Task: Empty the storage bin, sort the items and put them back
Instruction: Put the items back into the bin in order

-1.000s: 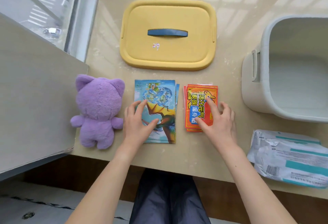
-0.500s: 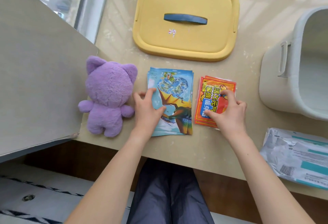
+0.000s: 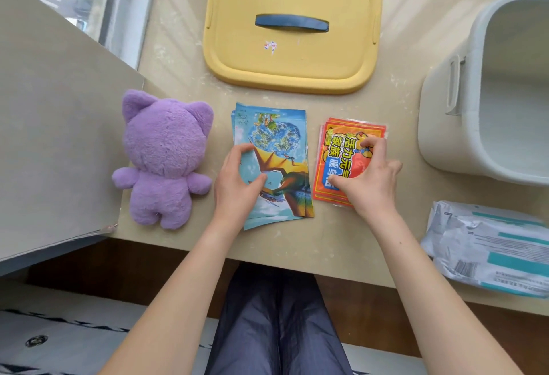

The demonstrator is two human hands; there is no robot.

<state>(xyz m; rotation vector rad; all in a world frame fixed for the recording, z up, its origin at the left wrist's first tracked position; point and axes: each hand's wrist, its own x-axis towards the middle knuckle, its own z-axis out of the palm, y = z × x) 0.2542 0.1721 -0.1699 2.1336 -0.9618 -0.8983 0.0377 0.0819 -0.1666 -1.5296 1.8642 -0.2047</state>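
Left hand: fingers curled on the blue picture-card stack, apparently squaring it.
Right hand: pinching the orange warmer packets, just right of the cards.
Storage bin: empty, far right of the cards; yellow lid beyond them.
Purple plush cat: left of the cards, sorted apart.

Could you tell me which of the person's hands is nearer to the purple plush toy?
Left. The left hand rests on the blue picture packets just beside the purple plush toy; the right hand is farther off, on the orange packets.
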